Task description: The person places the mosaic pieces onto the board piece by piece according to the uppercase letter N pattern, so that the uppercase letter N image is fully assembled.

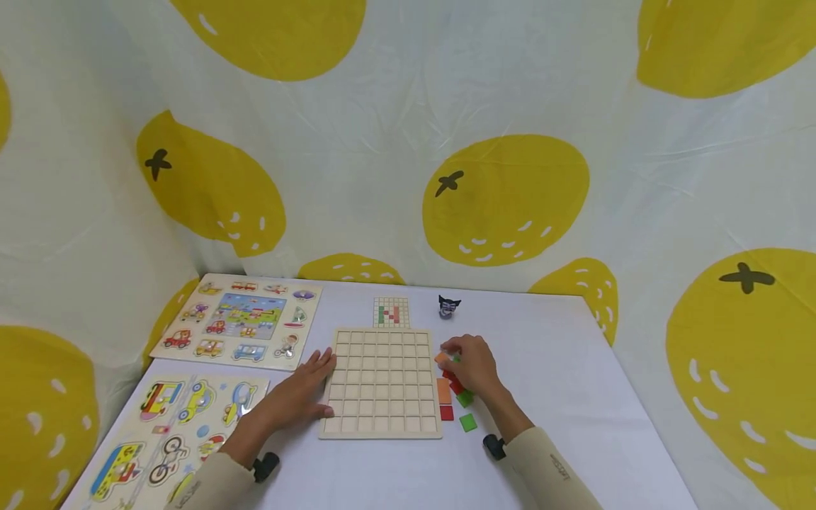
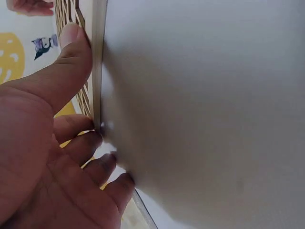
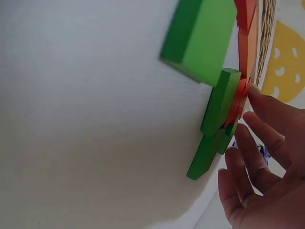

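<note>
A wooden grid board [image 1: 385,375] with square cells lies in the middle of the table. My left hand [image 1: 299,391] rests at its left edge; the left wrist view shows the thumb [image 2: 71,38] on top and the other fingers beside it. To the right of the board, my right hand [image 1: 473,365] pinches an orange tile [image 1: 440,358] between thumb and index finger. Under and around that hand lie red and green tiles, partly hidden. Closer to me are another orange tile [image 1: 444,391], a red tile [image 1: 446,413] and a separate green tile [image 1: 468,423].
Behind the board lies a small pattern card [image 1: 399,302] with green and red squares. A small dark figurine [image 1: 448,307] stands to its right. Two picture puzzle boards, one at the back [image 1: 191,315] and one nearer [image 1: 143,432], lie at the left.
</note>
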The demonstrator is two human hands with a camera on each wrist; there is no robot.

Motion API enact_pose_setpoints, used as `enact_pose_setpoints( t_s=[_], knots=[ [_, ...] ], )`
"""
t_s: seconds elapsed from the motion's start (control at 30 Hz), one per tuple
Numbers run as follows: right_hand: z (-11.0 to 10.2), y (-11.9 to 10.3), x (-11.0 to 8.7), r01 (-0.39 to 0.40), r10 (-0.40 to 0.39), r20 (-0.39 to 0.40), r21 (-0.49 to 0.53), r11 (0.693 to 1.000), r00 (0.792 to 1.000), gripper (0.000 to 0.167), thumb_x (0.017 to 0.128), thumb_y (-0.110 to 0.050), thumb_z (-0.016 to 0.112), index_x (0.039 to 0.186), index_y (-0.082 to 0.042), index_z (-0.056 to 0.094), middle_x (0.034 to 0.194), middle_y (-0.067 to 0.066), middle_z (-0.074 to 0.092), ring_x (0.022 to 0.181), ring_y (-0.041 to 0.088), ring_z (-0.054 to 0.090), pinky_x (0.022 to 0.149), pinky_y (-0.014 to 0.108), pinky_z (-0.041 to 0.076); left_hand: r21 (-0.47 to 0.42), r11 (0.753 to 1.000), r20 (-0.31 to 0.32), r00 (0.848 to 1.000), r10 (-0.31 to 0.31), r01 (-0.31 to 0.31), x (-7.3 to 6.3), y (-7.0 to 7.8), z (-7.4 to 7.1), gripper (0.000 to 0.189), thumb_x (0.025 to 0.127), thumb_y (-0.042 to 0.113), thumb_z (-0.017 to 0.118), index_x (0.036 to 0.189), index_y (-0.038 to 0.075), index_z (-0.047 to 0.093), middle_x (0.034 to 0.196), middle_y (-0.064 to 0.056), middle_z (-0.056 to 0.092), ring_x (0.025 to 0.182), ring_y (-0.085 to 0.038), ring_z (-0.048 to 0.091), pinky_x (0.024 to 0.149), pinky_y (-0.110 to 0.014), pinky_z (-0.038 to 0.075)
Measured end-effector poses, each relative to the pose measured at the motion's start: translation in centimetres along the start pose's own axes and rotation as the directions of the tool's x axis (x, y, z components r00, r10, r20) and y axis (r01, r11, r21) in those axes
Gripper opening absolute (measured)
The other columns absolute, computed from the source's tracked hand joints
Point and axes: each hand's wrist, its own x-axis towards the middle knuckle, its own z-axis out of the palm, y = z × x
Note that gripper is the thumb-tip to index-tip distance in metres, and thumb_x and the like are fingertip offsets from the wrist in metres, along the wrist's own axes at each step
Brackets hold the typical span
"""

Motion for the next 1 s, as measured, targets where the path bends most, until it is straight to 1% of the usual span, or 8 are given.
enact_pose_setpoints(
  t_s=[0.1, 0.2, 0.4, 0.53, 0.67, 0.77, 0.87, 1.0],
  knots=[
    [-0.1, -0.3, 0.2, -0.01, 0.01, 0.007, -0.013, 1.0, 1.0, 0.028, 0.087, -0.022, 0.09, 0.113, -0.015, 0.083, 0.105, 0.006, 0.075, 0.097, 0.02, 0.057, 0.077, 0.031, 0.052, 0.008, 1.0, -0.013, 1.0, 0.003, -0.003, -0.1, 0.1, -0.1, 0.101, 0.083, 0.029, 0.09, 0.163, -0.001, 0.036, 0.174, -0.021, 0.028, 0.162, -0.046, 0.024, 0.13, -0.064, 0.029],
    [-0.1, -0.5, 0.2, -0.018, 0.018, 0.012, -0.004, 1.0, 1.0, 0.025, 0.087, -0.021, 0.09, 0.109, -0.014, 0.082, 0.102, 0.005, 0.075, 0.096, 0.02, 0.057, 0.074, 0.03, 0.053, 0.031, 0.999, -0.03, 0.999, 0.013, -0.012, -0.2, 0.1, -0.1, 0.102, 0.081, 0.031, 0.092, 0.162, -0.002, 0.039, 0.172, -0.023, 0.032, 0.161, -0.046, 0.027, 0.128, -0.064, 0.031],
    [-0.1, -0.4, 0.2, -0.005, 0.005, -0.005, 0.043, 0.999, 1.0, 0.019, 0.086, -0.017, 0.09, 0.1, -0.014, 0.078, 0.087, 0.0, 0.071, 0.09, 0.019, 0.06, 0.07, 0.028, 0.051, 0.039, 0.999, -0.036, 0.999, 0.0, 0.001, -0.2, 0.2, 0.1, 0.104, 0.079, 0.033, 0.093, 0.161, -0.002, 0.041, 0.171, -0.022, 0.034, 0.16, -0.046, 0.029, 0.128, -0.063, 0.032],
    [0.1, -0.4, 0.2, -0.012, 0.013, -0.006, 0.147, 0.989, 1.0, 0.016, 0.089, -0.015, 0.087, 0.103, -0.015, 0.078, 0.085, 0.001, 0.07, 0.076, 0.017, 0.063, 0.065, 0.027, 0.053, 0.046, 0.999, -0.034, 0.999, -0.01, 0.012, -0.2, 0.2, 0.1, 0.104, 0.079, 0.033, 0.093, 0.161, -0.001, 0.04, 0.172, -0.022, 0.033, 0.161, -0.045, 0.028, 0.129, -0.062, 0.031],
    [0.5, -0.7, 0.2, 0.017, -0.018, 0.001, 0.245, 0.969, 1.0, 0.012, 0.093, -0.014, 0.083, 0.104, -0.014, 0.078, 0.083, 0.004, 0.071, 0.067, 0.016, 0.063, 0.062, 0.028, 0.052, 0.054, 0.998, -0.033, 0.999, -0.018, 0.02, -0.1, 0.3, 0.1, 0.104, 0.08, 0.034, 0.093, 0.162, -0.001, 0.04, 0.172, -0.021, 0.032, 0.161, -0.044, 0.027, 0.13, -0.061, 0.031],
    [1.0, -1.3, 0.1, 0.027, -0.03, 0.007, 0.268, 0.963, 1.0, 0.009, 0.093, -0.015, 0.083, 0.1, -0.014, 0.077, 0.081, 0.002, 0.069, 0.073, 0.016, 0.061, 0.063, 0.027, 0.05, 0.051, 0.998, -0.036, 0.999, -0.024, 0.025, -0.1, 0.3, -0.1, 0.103, 0.079, 0.033, 0.093, 0.162, 0.0, 0.04, 0.172, -0.021, 0.033, 0.161, -0.044, 0.027, 0.13, -0.061, 0.031],
    [1.4, -2.1, 0.0, 0.018, -0.026, 0.026, 0.273, 0.962, 0.999, 0.009, 0.093, -0.017, 0.083, 0.099, -0.017, 0.076, 0.08, -0.001, 0.068, 0.078, 0.016, 0.059, 0.065, 0.027, 0.049, 0.048, 0.999, -0.04, 0.999, -0.022, 0.024, -0.2, 0.4, -0.1, 0.102, 0.08, 0.033, 0.093, 0.161, 0.0, 0.041, 0.172, -0.021, 0.033, 0.161, -0.044, 0.028, 0.129, -0.061, 0.031],
    [2.0, -3.2, -0.1, 0.022, -0.04, 0.059, 0.27, 0.962, 0.997, 0.009, 0.092, -0.017, 0.084, 0.096, -0.018, 0.076, 0.078, -0.003, 0.068, 0.079, 0.016, 0.06, 0.071, 0.029, 0.049, 0.044, 0.999, -0.032, 0.999, -0.024, 0.026, -0.1, 0.5, -0.1, 0.102, 0.08, 0.033, 0.092, 0.162, 0.0, 0.04, 0.173, -0.02, 0.033, 0.162, -0.043, 0.027, 0.13, -0.061, 0.03]
  ],
)
